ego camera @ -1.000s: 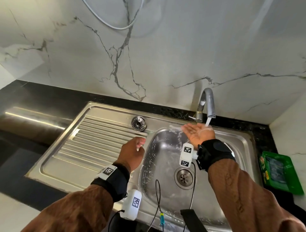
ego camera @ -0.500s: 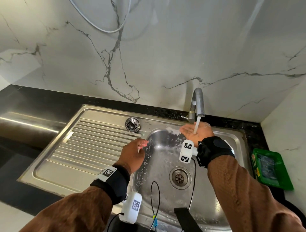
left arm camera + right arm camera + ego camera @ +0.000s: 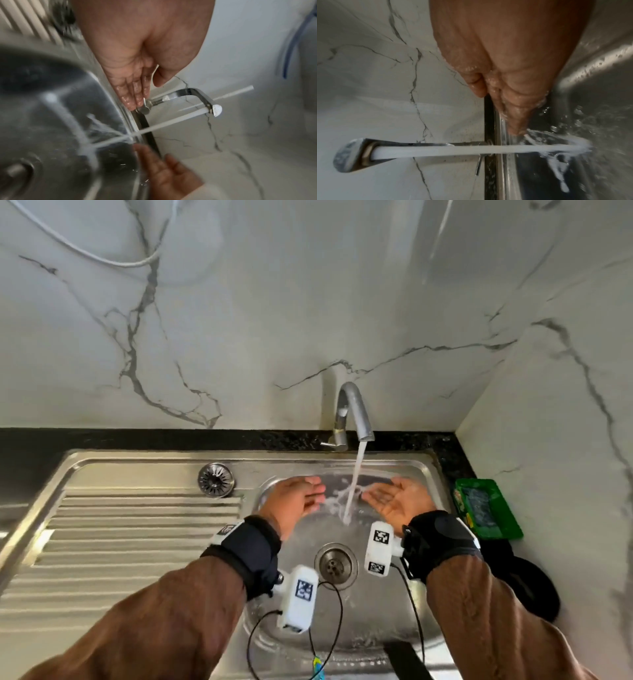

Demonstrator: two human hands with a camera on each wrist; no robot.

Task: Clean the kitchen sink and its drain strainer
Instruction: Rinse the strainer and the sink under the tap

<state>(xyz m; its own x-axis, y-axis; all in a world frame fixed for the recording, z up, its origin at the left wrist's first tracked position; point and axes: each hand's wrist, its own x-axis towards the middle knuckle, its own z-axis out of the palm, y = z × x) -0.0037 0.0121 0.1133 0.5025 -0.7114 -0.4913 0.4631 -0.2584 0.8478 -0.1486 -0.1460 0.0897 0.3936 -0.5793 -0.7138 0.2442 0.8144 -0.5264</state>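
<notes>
While hands (image 3: 346, 501) flank stream, strainer (image 3: 216, 480) far-left.

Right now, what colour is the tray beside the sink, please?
Green; the rectangular plastic tray shows best in the head view.

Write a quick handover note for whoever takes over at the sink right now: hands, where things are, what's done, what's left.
Left hand: open, empty, left of the water stream.
Right hand: open, palm up, empty, right of the stream.
Tap is running into the sink basin.
Drain strainer lies on the sink's ledge behind the draining ribs, out of the drain.
Done: strainer removed, basin wet.
Left, likely: finish rinsing, refit the strainer, shut the tap.
</notes>
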